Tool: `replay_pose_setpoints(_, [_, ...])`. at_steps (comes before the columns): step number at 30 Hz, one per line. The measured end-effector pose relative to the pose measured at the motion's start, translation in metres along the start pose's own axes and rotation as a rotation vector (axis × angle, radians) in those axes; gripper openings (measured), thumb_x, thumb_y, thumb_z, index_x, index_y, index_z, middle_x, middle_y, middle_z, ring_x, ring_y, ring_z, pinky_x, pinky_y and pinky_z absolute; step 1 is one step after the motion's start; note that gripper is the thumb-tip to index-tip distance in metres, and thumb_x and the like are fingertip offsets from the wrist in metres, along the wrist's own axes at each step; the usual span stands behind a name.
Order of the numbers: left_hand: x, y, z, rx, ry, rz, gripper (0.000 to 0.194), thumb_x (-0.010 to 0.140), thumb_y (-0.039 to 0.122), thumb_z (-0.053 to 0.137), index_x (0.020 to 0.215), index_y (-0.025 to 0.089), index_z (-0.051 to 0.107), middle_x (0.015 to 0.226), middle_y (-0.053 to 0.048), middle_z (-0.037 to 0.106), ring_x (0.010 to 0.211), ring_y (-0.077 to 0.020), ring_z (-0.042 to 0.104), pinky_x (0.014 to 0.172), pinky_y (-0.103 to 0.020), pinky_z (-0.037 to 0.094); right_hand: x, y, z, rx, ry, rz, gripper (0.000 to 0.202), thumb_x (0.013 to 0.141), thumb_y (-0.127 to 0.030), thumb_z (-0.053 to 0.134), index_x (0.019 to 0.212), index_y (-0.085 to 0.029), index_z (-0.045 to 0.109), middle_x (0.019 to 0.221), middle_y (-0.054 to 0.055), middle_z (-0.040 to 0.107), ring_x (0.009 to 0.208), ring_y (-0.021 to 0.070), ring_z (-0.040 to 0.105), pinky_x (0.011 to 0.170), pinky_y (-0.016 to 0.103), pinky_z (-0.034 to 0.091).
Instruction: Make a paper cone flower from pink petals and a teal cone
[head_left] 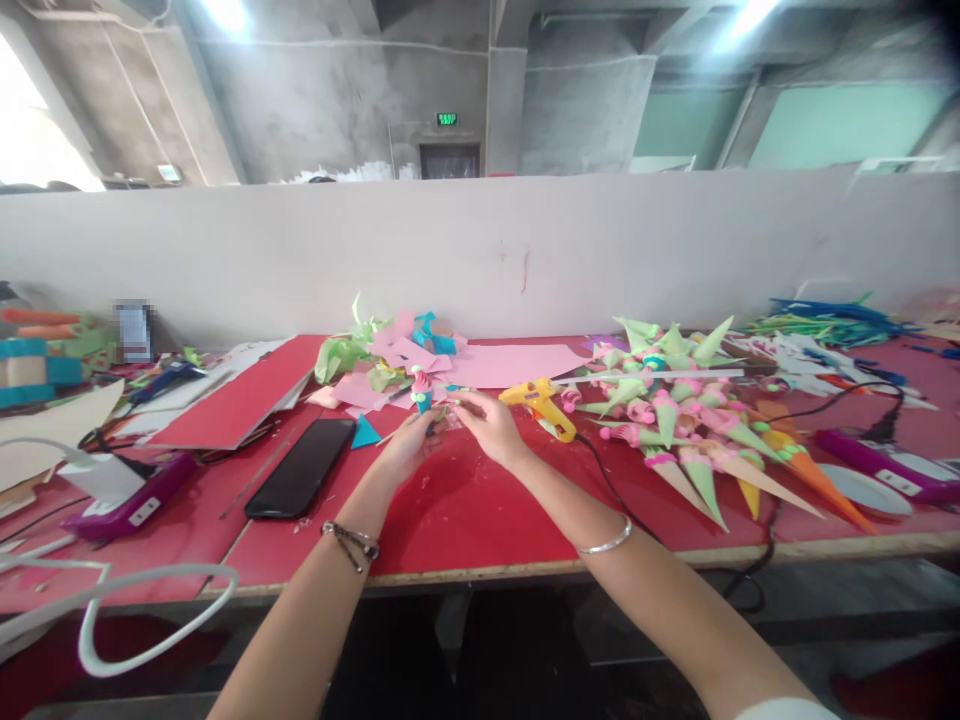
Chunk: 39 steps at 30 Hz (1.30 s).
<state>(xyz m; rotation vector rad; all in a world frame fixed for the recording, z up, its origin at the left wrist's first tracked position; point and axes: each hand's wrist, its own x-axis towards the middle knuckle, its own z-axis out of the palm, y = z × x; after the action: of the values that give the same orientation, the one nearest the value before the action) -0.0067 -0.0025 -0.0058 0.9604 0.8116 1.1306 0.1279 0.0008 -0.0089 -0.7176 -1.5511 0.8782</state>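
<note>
Both hands (450,425) pinched around paper cone (422,392), fingertips beneath.

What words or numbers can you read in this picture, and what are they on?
None can be read for sure.
Green lit sign above the dark doorway on the far wall: glowing marks, too small and blurred to read.
Small sign on the far left wall: too small.
White label on the purple tool left of the black phone: too small.
Blurred patch at the far left of the red table: unreadable.
</note>
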Motion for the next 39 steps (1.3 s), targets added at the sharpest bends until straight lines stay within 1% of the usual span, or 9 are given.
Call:
replay_pose_setpoints(2, [-0.0003, -0.0006, 0.0001, 0.001, 0.003, 0.012, 0.019, 0.065, 0.030, 0.062, 0.070, 0.014, 0.051, 0.046, 0.008, 0.037, 0.036, -0.0019, 0.028, 0.036, -0.015, 0.019, -0.0011, -0.0014, 0.0011, 0.012, -0.027, -0.001, 0.018, 0.076, -0.028, 0.051, 0.087, -0.019, 0.061, 0.076, 0.002, 0.065, 0.067, 0.0147, 0.062, 0.064, 0.027, 0.050])
replay_pose_setpoints(7, [-0.0023, -0.0010, 0.0018, 0.022, -0.020, 0.037, 0.024, 0.063, 0.032, 0.066, 0.066, 0.013, 0.051, 0.047, 0.007, 0.040, 0.038, -0.0020, 0.031, 0.036, -0.015, 0.019, -0.0042, -0.0041, 0.0013, 0.028, -0.042, 0.000, 0.014, 0.073, -0.033, 0.056, 0.072, -0.018, 0.057, 0.060, -0.001, 0.062, 0.053, 0.0135, 0.059, 0.052, 0.024, 0.049])
replay_pose_setpoints(11, [-0.0025, -0.0009, 0.0020, 0.035, -0.019, 0.057, 0.029, 0.062, 0.036, 0.067, 0.067, 0.013, 0.052, 0.046, 0.007, 0.039, 0.037, -0.0011, 0.027, 0.036, -0.014, 0.017, -0.0026, -0.0019, 0.0010, 0.027, -0.009, 0.002, 0.013, 0.071, -0.031, 0.057, 0.075, -0.018, 0.058, 0.068, 0.002, 0.064, 0.064, 0.0160, 0.062, 0.062, 0.027, 0.051])
replay_pose_setpoints(14, [-0.0022, -0.0007, 0.0018, 0.041, -0.004, 0.062, 0.029, 0.062, 0.037, 0.067, 0.069, 0.013, 0.052, 0.044, 0.008, 0.038, 0.036, -0.0010, 0.026, 0.035, -0.014, 0.017, -0.0016, -0.0014, 0.0010, 0.036, 0.000, 0.010, 0.019, 0.076, -0.034, 0.051, 0.081, -0.018, 0.059, 0.072, 0.003, 0.065, 0.063, 0.0163, 0.063, 0.062, 0.028, 0.051])
replay_pose_setpoints(20, [-0.0052, 0.0017, 0.0058, 0.058, -0.005, 0.032, 0.027, 0.068, 0.035, 0.063, 0.062, 0.014, 0.047, 0.043, 0.008, 0.037, 0.034, -0.0011, 0.026, 0.035, -0.014, 0.020, -0.0016, -0.0027, -0.0010, -0.029, 0.059, -0.011, 0.017, 0.070, -0.034, 0.059, 0.067, -0.018, 0.058, 0.062, 0.001, 0.063, 0.059, 0.0155, 0.060, 0.058, 0.026, 0.048])
replay_pose_setpoints(25, [-0.0055, 0.0020, 0.0060, 0.058, 0.002, 0.023, 0.025, 0.071, 0.034, 0.061, 0.064, 0.015, 0.047, 0.042, 0.008, 0.037, 0.034, -0.0015, 0.027, 0.036, -0.014, 0.022, -0.0002, -0.0031, -0.0015, -0.045, 0.050, -0.020, 0.016, 0.072, -0.031, 0.057, 0.078, -0.018, 0.063, 0.080, 0.004, 0.067, 0.074, 0.0177, 0.062, 0.069, 0.028, 0.049])
replay_pose_setpoints(31, [-0.0042, 0.0012, 0.0046, 0.064, 0.008, 0.015, 0.023, 0.070, 0.034, 0.062, 0.067, 0.014, 0.049, 0.041, 0.009, 0.036, 0.034, -0.0016, 0.026, 0.035, -0.014, 0.020, -0.0012, -0.0027, -0.0026, -0.044, 0.048, -0.016, 0.017, 0.074, -0.033, 0.054, 0.073, -0.018, 0.062, 0.060, 0.001, 0.063, 0.055, 0.0153, 0.059, 0.055, 0.026, 0.048])
replay_pose_setpoints(36, [-0.0051, 0.0013, 0.0057, 0.061, 0.017, 0.018, 0.026, 0.070, 0.035, 0.061, 0.064, 0.015, 0.047, 0.041, 0.009, 0.036, 0.034, -0.0013, 0.025, 0.036, -0.014, 0.020, 0.0006, 0.0011, -0.0021, -0.051, 0.065, -0.036, 0.015, 0.072, -0.030, 0.057, 0.078, -0.017, 0.063, 0.080, 0.004, 0.066, 0.074, 0.0175, 0.061, 0.069, 0.028, 0.048])
replay_pose_setpoints(39, [-0.0056, 0.0018, 0.0063, 0.059, 0.020, 0.017, 0.025, 0.070, 0.034, 0.061, 0.065, 0.015, 0.047, 0.041, 0.009, 0.036, 0.034, -0.0014, 0.026, 0.036, -0.014, 0.021, 0.0006, 0.0007, -0.0020, -0.051, 0.054, -0.033, 0.017, 0.074, -0.031, 0.055, 0.080, -0.018, 0.063, 0.079, 0.004, 0.066, 0.072, 0.0167, 0.061, 0.068, 0.027, 0.048])
